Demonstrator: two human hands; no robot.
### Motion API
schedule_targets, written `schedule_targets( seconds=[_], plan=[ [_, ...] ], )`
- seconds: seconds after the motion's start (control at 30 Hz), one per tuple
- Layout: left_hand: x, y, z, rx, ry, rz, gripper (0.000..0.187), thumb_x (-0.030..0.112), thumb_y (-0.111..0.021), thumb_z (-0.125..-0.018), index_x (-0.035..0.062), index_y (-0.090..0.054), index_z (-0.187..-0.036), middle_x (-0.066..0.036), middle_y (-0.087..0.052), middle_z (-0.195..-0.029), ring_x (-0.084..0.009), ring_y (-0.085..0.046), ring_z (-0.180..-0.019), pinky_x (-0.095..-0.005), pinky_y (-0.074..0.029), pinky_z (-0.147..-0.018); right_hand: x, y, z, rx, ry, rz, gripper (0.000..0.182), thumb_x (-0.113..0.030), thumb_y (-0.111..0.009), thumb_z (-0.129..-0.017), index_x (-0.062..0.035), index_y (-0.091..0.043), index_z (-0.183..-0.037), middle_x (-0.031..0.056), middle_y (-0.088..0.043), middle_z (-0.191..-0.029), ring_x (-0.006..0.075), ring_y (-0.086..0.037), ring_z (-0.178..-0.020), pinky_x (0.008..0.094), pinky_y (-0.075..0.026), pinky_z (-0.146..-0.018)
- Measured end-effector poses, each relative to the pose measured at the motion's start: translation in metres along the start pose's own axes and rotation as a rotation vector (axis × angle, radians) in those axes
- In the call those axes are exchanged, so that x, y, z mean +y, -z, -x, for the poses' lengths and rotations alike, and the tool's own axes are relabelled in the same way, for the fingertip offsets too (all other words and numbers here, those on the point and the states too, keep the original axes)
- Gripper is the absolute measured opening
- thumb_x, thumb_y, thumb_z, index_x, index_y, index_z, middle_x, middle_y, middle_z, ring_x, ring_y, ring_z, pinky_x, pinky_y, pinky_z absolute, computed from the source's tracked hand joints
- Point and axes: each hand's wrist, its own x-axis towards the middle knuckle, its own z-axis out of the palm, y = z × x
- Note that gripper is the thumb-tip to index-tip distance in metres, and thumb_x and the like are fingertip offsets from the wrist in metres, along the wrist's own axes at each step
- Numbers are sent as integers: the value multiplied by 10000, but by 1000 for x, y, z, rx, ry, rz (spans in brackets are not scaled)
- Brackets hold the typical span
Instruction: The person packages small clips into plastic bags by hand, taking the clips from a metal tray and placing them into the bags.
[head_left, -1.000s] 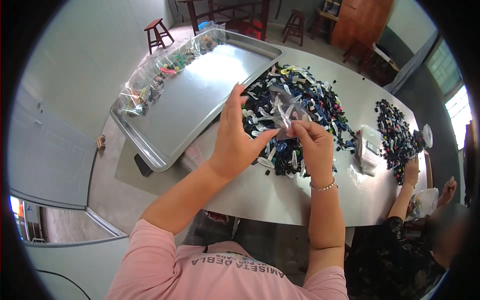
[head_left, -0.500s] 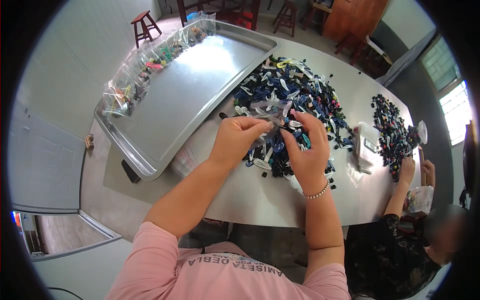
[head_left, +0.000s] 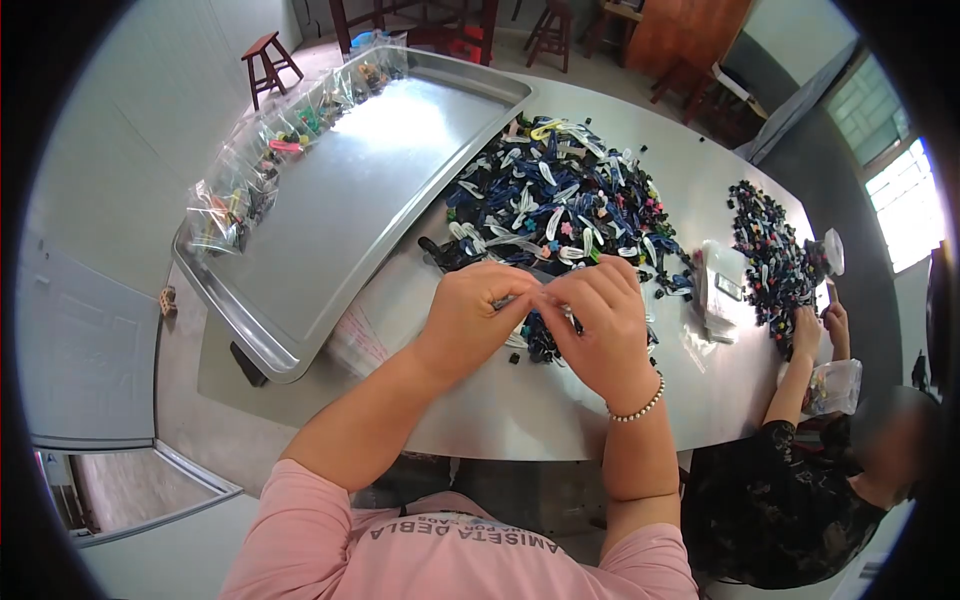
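Observation:
My left hand [head_left: 472, 312] and my right hand [head_left: 602, 328] meet fingertip to fingertip above the near side of a heap of hair clips [head_left: 570, 200]. Both pinch the edge of a small clear plastic bag [head_left: 541, 275], mostly hidden by my fingers. What the bag holds, if anything, I cannot make out. Blue, white and black snap clips fill the heap, with a few small coloured flower shapes among them.
Left of the heap lies a large metal tray [head_left: 330, 190], filled plastic bags [head_left: 235, 200] lined along its far-left edge. A stack of clear bags [head_left: 722, 285] sits to the right. Beyond it, a co-worker's hands [head_left: 815, 330] are at a second heap [head_left: 770, 250].
My hands have come together, and my right fingers have closed on the bag's edge beside my left fingers. The bag has dropped lower, towards me. The view has shifted slightly.

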Motion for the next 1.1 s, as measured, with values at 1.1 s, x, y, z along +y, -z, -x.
schedule_targets(
  seconds=[1.1],
  plan=[
    [-5,24,-11,-281,-97,-237,544,48,-742,-726,18,-619,-1255,-169,-645,-1215,-326,-611,-1135,-391,-505,-956,-16,12,1,-500,16,-20,425,-116,-696,-848,-73,-598,-1260,108,-627,-1280,281,-557,-1242,524,-327,-1117]
  ],
)
